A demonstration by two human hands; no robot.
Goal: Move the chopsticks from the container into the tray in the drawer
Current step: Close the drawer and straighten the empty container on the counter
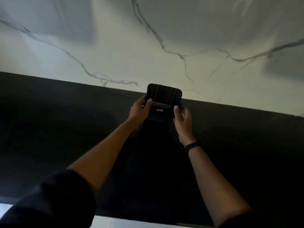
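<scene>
Both my hands hold one dark, flat, rounded-corner object (164, 94), like a phone in a case, above the black countertop (65, 120). My left hand (139, 111) grips its left edge and my right hand (182, 119) grips its right edge, thumbs on the near face. A small red mark shows on its lower part. No chopsticks, container, drawer or tray are in view.
A white marble wall (148, 38) with grey veins rises behind the black countertop. A black band (192, 145) circles my right wrist. A pale strip of floor (115, 222) shows below the counter's near edge. The scene is dim.
</scene>
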